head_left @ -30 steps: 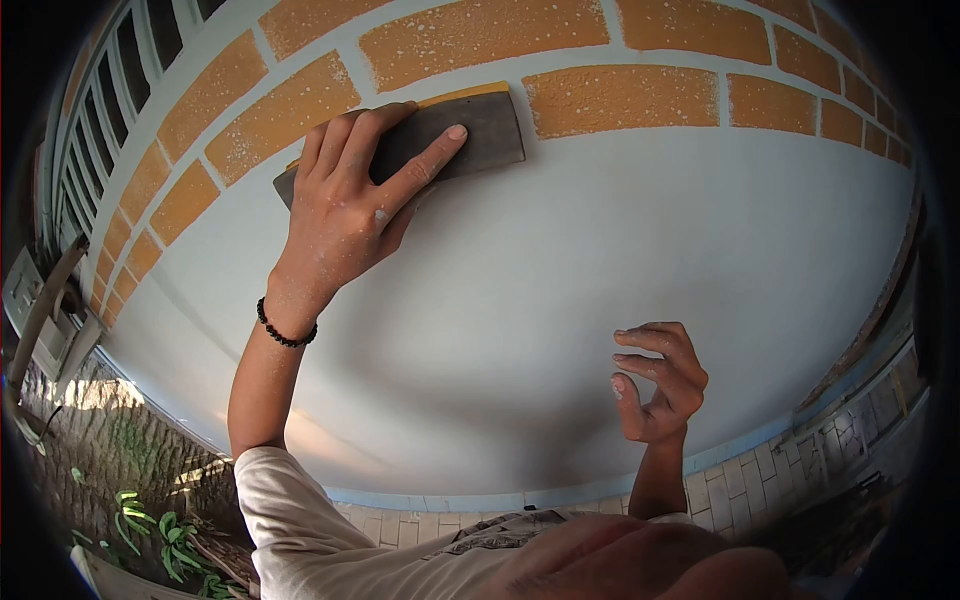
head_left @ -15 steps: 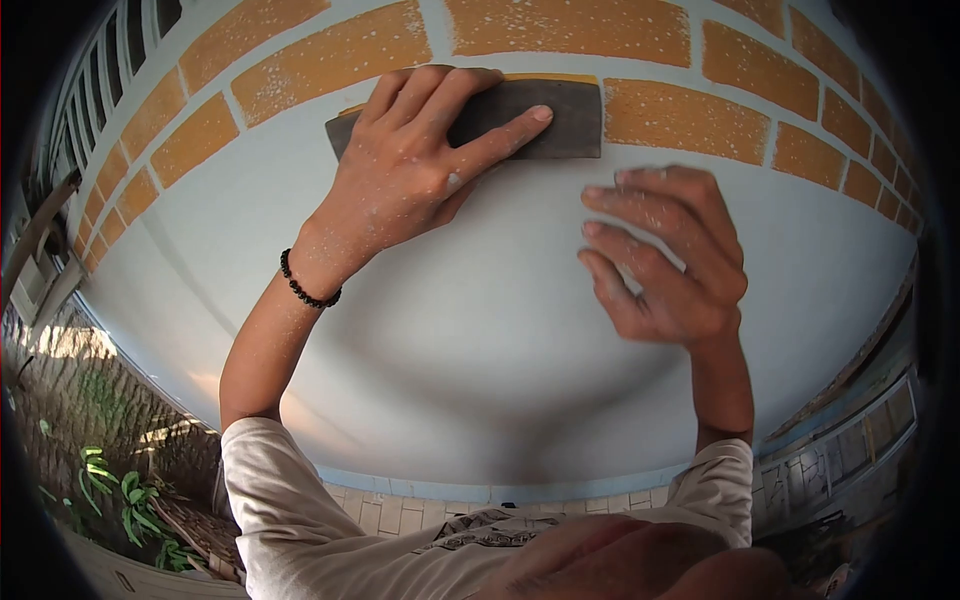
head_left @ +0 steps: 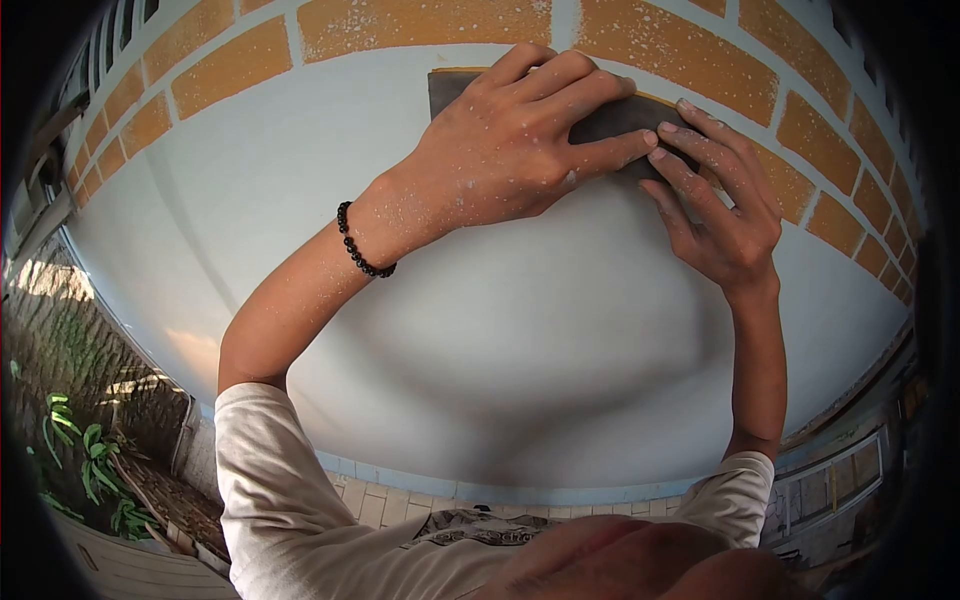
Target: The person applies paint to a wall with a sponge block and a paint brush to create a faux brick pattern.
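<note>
- Nearest, your shirt [head_left: 285, 480] fills the bottom of the view, and a bracelet [head_left: 352, 248] of dark beads rings your left wrist.
- Your left hand [head_left: 530, 150] has a closed grip on the dark block [head_left: 608, 123]: some fingers hook over its top edge, one digit stretches along its face.
- Your right hand [head_left: 728, 205], apart from the block half a second ago, is now up at its right end, so both hands are together at the work. Its fingers are bent and partly spread, the tips close to your left fingertip; whether this grip has any hold, you cannot tell from here.
- The block lies along the white wall [head_left: 560, 300], just under the orange bricks [head_left: 425, 25].
- Farther off, paving [head_left: 395, 507] runs along the wall's foot, with plants [head_left: 98, 455] at lower left.
</note>
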The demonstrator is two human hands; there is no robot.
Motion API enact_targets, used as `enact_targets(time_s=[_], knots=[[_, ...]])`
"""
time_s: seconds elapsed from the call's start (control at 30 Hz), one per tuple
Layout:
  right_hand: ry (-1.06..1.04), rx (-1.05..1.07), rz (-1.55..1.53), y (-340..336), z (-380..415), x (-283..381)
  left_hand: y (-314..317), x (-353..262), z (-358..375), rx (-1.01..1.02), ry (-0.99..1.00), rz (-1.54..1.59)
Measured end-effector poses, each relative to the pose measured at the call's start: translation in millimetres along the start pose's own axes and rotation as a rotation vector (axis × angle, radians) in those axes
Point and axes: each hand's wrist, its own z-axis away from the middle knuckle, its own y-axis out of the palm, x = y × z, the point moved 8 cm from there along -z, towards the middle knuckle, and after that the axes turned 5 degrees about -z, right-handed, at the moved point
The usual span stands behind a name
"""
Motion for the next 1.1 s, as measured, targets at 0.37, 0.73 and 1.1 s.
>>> enact_targets(time_s=[0.37,0.73,1.1], knots=[[-0.03,0.084,0.087,1.2,-0.7,1.6,3.1,-9.1,6.6,0.171,0.265,0.053],[-0.194,0.109,0.062,-8.9,-21.8,21.8,3.1,-10.7,8.1,0.096,0.265,0.005],[-0.476,0.556,-0.008,55.9,-42.6,23.9,18.2,12.5,23.8,0.167,-0.01,0.336]])
